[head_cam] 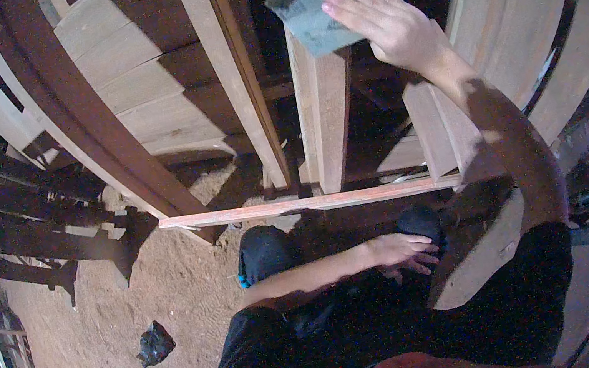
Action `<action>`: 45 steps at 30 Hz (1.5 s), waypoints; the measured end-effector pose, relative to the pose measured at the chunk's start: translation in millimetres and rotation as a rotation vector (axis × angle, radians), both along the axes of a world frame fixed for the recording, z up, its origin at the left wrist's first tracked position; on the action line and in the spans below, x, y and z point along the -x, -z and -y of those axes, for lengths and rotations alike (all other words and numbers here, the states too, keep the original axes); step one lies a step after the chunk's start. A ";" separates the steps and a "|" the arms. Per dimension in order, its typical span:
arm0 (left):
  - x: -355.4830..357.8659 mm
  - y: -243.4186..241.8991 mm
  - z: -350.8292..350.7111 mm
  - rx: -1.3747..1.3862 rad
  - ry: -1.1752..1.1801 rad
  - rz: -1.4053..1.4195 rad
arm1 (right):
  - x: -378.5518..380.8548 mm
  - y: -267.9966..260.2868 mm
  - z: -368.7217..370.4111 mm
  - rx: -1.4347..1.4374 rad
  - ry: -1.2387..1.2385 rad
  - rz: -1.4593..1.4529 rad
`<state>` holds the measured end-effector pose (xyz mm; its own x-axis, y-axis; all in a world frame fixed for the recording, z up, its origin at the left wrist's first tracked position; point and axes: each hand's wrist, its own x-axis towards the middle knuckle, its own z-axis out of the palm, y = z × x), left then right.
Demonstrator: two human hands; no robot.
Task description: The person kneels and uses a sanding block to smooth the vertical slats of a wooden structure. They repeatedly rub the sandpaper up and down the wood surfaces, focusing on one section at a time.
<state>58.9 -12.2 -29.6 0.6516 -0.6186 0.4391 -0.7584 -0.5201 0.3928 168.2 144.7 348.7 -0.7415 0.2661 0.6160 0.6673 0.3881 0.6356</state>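
My right hand (399,26) reaches up and forward, its fingers laid flat over a worn grey sheet of sandpaper (314,23) with a dark, folded-looking upper edge. The thumb and the sheet's underside are hidden. Beneath the sheet runs a long wooden post (327,120), part of an unfinished wooden frame. My left hand (405,253) lies across my lap by my right knee, fingers apart and holding nothing. A narrow wooden rail (304,204) with a reddish face crosses just beyond my knees.
Another upright (236,77) stands left of the post, with a broad curved board (109,121) farther left. Wide pale panels (506,14) rise beside my right arm. Dark wooden pieces (44,226) stand at left. A crumpled black plastic bag (155,343) lies on the sandy floor (90,323).
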 end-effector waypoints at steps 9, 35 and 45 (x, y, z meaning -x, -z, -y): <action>-1.3 8.0 0.2 -0.021 0.009 -0.024 | 3.7 58.2 13.7 0.248 -0.180 0.189; -0.2 -5.8 0.0 0.118 0.073 -0.170 | -6.7 52.5 11.5 0.186 -0.183 0.233; -7.1 7.6 3.6 -0.019 -0.017 0.096 | -4.3 17.3 5.3 0.114 -0.056 0.044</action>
<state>66.0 -15.8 -37.2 0.6173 -0.6164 0.4888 -0.7833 -0.5396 0.3087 172.5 139.4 331.3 -0.7828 0.2902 0.5506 0.6151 0.4952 0.6135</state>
